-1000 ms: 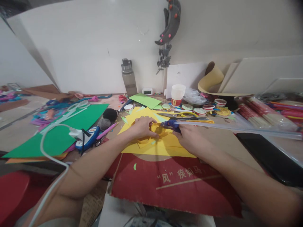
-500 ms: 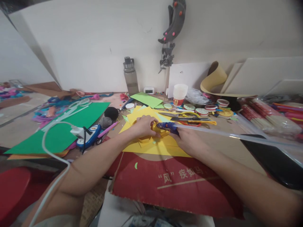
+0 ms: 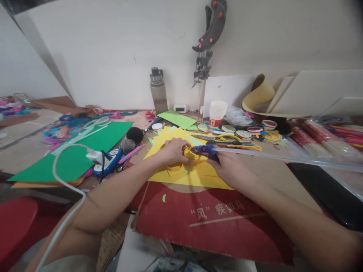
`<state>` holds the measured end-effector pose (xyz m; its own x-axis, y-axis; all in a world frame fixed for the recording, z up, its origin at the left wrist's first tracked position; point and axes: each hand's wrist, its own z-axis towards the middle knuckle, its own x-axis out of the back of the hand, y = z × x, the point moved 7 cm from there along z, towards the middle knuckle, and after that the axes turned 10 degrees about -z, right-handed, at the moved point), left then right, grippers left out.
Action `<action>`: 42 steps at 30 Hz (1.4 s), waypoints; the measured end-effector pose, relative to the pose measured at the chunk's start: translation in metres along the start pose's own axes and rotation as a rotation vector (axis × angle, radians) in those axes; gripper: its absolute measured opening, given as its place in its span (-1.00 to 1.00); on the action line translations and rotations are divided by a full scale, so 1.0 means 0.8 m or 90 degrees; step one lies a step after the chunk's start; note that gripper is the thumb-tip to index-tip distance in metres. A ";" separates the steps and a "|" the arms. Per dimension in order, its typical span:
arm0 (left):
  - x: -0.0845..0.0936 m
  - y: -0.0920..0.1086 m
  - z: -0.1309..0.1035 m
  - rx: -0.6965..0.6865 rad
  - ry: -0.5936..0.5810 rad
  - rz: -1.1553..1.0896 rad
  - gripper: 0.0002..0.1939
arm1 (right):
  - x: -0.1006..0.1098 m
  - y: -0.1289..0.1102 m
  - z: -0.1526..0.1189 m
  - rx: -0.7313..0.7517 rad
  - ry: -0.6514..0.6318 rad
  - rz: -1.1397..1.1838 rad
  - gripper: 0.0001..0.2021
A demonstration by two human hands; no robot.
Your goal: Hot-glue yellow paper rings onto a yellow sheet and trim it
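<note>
My right hand is wrapped round a blue hot glue gun, and a long clear glue stick runs out behind it to the right. The gun's nozzle points left, at a curled yellow paper piece. Closed fingers of my left hand pinch that piece; I cannot tell whether the nozzle touches it. Beneath both hands lie yellow sheets, with a red printed cardboard nearer to me.
Green paper lies left, beside a blue-and-white device with a white cable. Behind stand a bottle and stacked paper cups. Scissors and several small tubs lie behind my hands. A black slab is at right.
The glue gun and my right hand have shifted very slightly to the right, along with the whole view. My left hand keeps its pinch on the yellow piece.
</note>
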<state>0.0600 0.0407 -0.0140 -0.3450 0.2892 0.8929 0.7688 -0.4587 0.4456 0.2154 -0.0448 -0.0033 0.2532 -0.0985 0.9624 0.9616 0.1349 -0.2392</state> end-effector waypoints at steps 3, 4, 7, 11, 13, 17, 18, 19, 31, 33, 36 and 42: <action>0.000 0.000 0.001 0.001 -0.003 0.005 -0.31 | -0.011 -0.005 -0.001 0.007 -0.019 0.020 -0.72; 0.000 0.001 0.001 0.001 -0.005 0.006 -0.32 | -0.015 -0.007 0.000 0.016 -0.021 0.025 -0.71; 0.001 0.005 0.000 -0.005 -0.010 0.006 -0.35 | -0.024 -0.006 0.002 0.030 -0.019 0.027 -0.67; 0.001 0.007 -0.002 -0.009 -0.024 -0.001 -0.34 | -0.022 0.002 0.004 -0.004 -0.024 0.001 -0.64; 0.001 0.007 -0.002 -0.012 -0.024 -0.006 -0.32 | -0.013 0.005 0.004 -0.017 -0.021 -0.021 -0.65; 0.003 0.007 -0.002 -0.054 -0.030 -0.003 -0.28 | 0.012 0.004 -0.001 -0.030 -0.042 -0.062 -0.73; 0.004 0.008 -0.002 -0.071 -0.037 0.005 -0.29 | 0.020 0.004 -0.002 -0.036 -0.042 -0.059 -0.74; 0.005 0.009 -0.002 -0.089 -0.045 0.013 -0.31 | 0.026 0.004 -0.003 -0.040 -0.039 -0.053 -0.75; 0.033 -0.009 -0.005 -0.161 -0.080 0.023 -0.33 | 0.042 0.005 -0.007 -0.019 -0.015 -0.017 -0.72; 0.030 -0.006 -0.007 -0.139 -0.058 0.023 -0.26 | 0.043 0.006 -0.007 -0.021 -0.011 -0.013 -0.72; 0.021 -0.001 -0.009 -0.071 0.006 0.049 -0.22 | 0.045 0.007 -0.006 -0.030 -0.004 -0.011 -0.71; -0.002 0.012 -0.011 -0.034 0.041 0.025 -0.30 | 0.038 0.004 -0.006 -0.034 -0.018 -0.023 -0.77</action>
<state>0.0632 0.0283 -0.0103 -0.3503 0.2163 0.9113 0.7531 -0.5134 0.4113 0.2265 -0.0525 0.0248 0.2162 -0.0740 0.9735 0.9745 0.0783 -0.2105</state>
